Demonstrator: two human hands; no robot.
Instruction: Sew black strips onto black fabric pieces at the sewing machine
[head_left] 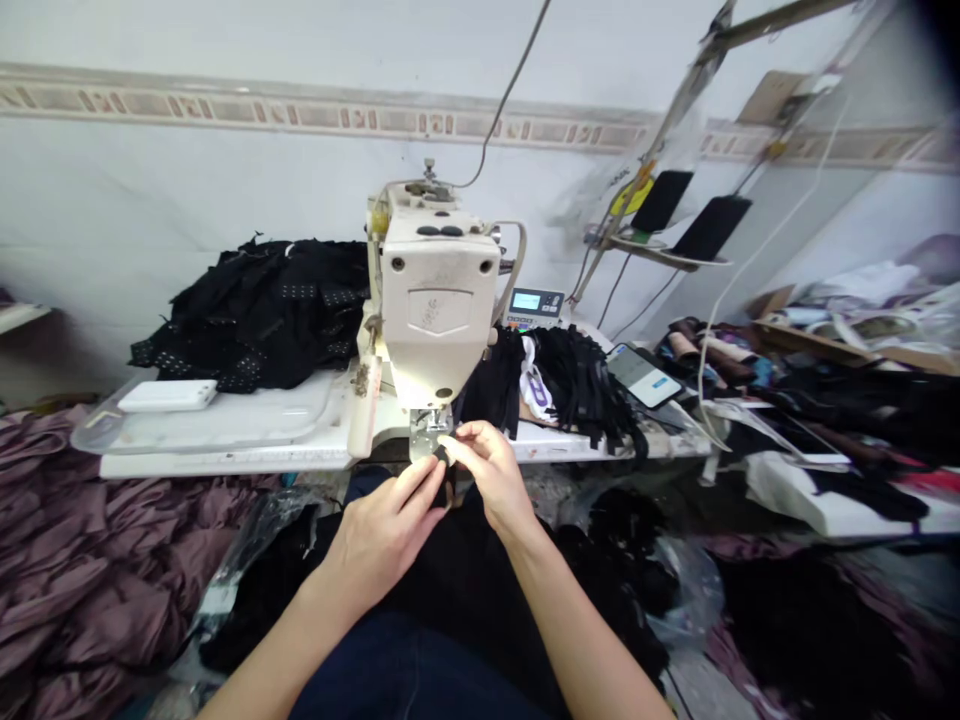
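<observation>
A white industrial sewing machine [441, 290] stands straight ahead, its lamp lighting the presser foot and metal plate [421, 440]. Just in front of that plate, my left hand [386, 525] pinches a small piece of black fabric [441, 456] with its fingertips. From the other side my right hand [491, 475] grips the same piece between thumb and fingers. Both hands meet at the table's front edge. Most of the fabric is hidden by my fingers, and its exact shape cannot be made out.
Black fabric pieces [277, 310] are heaped on the left, behind a white box-shaped device [168, 396] on a clear plastic lid [285, 425]. Right of the machine lie black strips [589, 385], a control panel [535, 303] and a phone [643, 376]. Mauve cloth [97, 570] fills the lower left.
</observation>
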